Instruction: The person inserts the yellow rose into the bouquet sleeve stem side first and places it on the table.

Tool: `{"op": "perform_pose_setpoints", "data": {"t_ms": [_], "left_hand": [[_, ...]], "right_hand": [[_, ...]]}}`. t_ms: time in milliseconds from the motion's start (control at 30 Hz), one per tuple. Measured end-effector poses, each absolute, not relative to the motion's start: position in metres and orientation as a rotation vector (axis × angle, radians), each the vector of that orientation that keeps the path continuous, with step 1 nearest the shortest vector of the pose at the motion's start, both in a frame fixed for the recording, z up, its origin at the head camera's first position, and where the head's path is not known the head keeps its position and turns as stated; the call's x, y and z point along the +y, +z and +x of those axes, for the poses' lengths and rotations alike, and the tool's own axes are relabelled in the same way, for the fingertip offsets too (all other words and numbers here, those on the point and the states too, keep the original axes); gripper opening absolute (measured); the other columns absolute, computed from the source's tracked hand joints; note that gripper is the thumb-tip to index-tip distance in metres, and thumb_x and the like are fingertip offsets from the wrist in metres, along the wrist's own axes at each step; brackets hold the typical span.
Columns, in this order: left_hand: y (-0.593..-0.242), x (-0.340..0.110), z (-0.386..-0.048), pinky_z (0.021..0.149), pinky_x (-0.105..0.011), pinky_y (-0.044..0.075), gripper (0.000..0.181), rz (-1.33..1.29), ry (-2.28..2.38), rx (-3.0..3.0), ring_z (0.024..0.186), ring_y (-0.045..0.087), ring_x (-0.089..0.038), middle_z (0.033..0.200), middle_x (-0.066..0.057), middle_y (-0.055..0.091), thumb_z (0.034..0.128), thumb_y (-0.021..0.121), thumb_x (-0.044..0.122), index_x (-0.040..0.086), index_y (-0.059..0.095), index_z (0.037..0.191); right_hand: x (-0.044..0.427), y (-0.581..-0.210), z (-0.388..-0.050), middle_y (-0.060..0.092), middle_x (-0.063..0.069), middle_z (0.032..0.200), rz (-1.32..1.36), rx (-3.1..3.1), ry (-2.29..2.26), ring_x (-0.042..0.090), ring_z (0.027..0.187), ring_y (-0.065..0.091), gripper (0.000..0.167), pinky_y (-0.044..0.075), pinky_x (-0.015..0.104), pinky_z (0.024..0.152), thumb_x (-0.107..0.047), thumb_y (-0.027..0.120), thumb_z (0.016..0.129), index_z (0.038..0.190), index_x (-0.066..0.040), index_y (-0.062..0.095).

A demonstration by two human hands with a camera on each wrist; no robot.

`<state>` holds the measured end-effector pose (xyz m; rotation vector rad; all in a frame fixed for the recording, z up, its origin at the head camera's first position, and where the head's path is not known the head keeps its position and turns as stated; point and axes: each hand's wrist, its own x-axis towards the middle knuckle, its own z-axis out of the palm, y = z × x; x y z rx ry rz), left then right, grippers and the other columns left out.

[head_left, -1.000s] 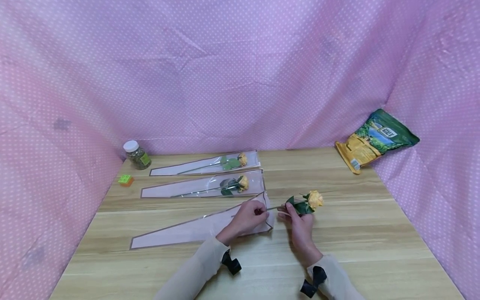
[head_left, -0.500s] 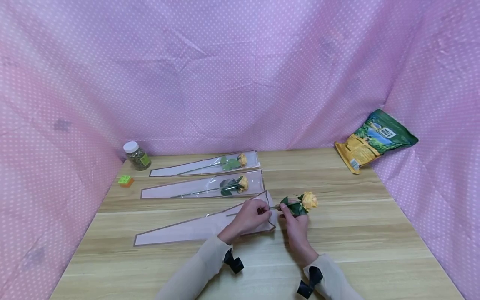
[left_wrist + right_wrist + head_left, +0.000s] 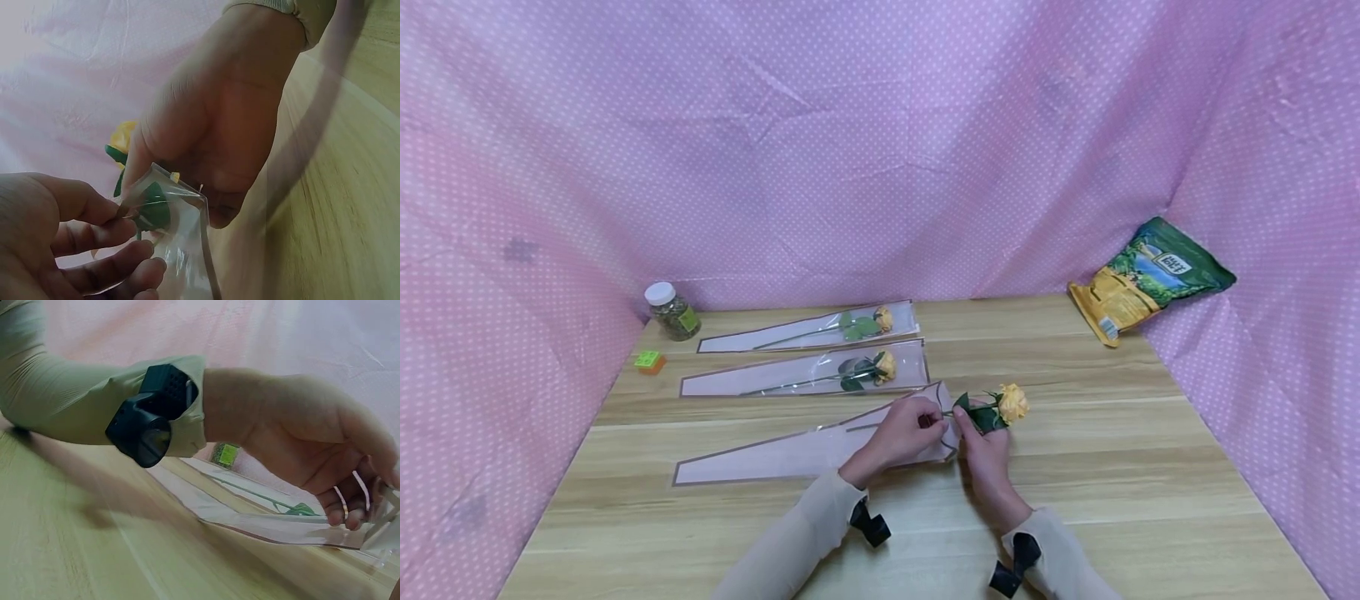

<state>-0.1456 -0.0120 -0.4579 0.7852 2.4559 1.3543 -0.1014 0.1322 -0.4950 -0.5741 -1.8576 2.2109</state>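
Observation:
My left hand [image 3: 910,432] pinches the open mouth of a clear plastic flower sleeve [image 3: 760,457] with a brown border. In the left wrist view, thumb and forefinger of the left hand [image 3: 81,244] grip the sleeve's edge [image 3: 187,219]. My right hand [image 3: 988,462] holds a yellow rose [image 3: 1013,403] just below its bloom, among the dark green leaves. The stem runs leftward into the sleeve, part of it hidden behind the left hand. The bloom and leaves are outside the mouth. In the right wrist view, the left hand [image 3: 300,437] is seen at the sleeve.
Two sleeved yellow roses lie farther back, one at the rear [image 3: 820,327] and one nearer [image 3: 805,371]. A white-lidded jar [image 3: 673,312] and a small green-and-orange block [image 3: 650,362] are at the left. A green-and-yellow bag [image 3: 1150,279] leans against the pink cloth at right.
The right hand has moved left with the rose, and its stem reaches farther into the sleeve. The sleeve and left hand have shifted slightly right.

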Motion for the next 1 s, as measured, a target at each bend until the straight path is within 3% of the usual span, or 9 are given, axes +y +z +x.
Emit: {"op": "perform_pose_setpoints", "data": {"t_ms": [233,433,700,1000], "left_hand": [[-0.460,-0.014,-0.147,0.067,-0.018,0.042,0.015,0.760,1.399,2.478,0.070,0.050,-0.003,0.079,-0.004,0.067,0.0891,0.064,0.009,0.006,0.071,0.076],[-0.459,-0.014,-0.147,0.068,-0.018,0.042,0.015,0.748,1.408,2.461,0.071,0.051,-0.003,0.079,-0.004,0.066,0.0895,0.064,0.009,0.005,0.070,0.076],[-0.460,-0.014,-0.145,0.068,-0.019,0.041,0.015,0.749,1.412,2.445,0.071,0.050,-0.004,0.079,-0.003,0.065,0.0900,0.064,0.009,0.006,0.070,0.076],[-0.459,-0.014,-0.145,0.070,-0.019,0.041,0.015,0.735,1.405,2.426,0.073,0.051,-0.005,0.080,-0.003,0.065,0.0911,0.064,0.009,0.007,0.071,0.078]], "right_hand": [[0.142,-0.499,-0.099,0.064,-0.012,0.098,-0.384,-1.550,2.583,0.003,0.085,0.060,0.036,0.050,0.020,0.075,-0.016,0.056,0.101,0.133,-0.007,0.044],[0.154,-0.501,-0.094,0.068,-0.009,0.100,-0.214,-1.519,2.689,0.008,0.093,0.064,0.019,0.053,0.027,0.080,-0.025,0.041,0.107,0.123,-0.017,0.045],[0.159,-0.494,-0.095,0.069,-0.010,0.103,-0.376,-1.486,2.701,0.007,0.096,0.064,0.023,0.052,0.024,0.081,-0.034,0.045,0.106,0.114,-0.023,0.064],[0.162,-0.489,-0.095,0.067,-0.009,0.100,-0.477,-1.374,2.785,0.008,0.094,0.063,0.041,0.052,0.027,0.085,-0.052,0.030,0.106,0.117,-0.021,0.055]]}}
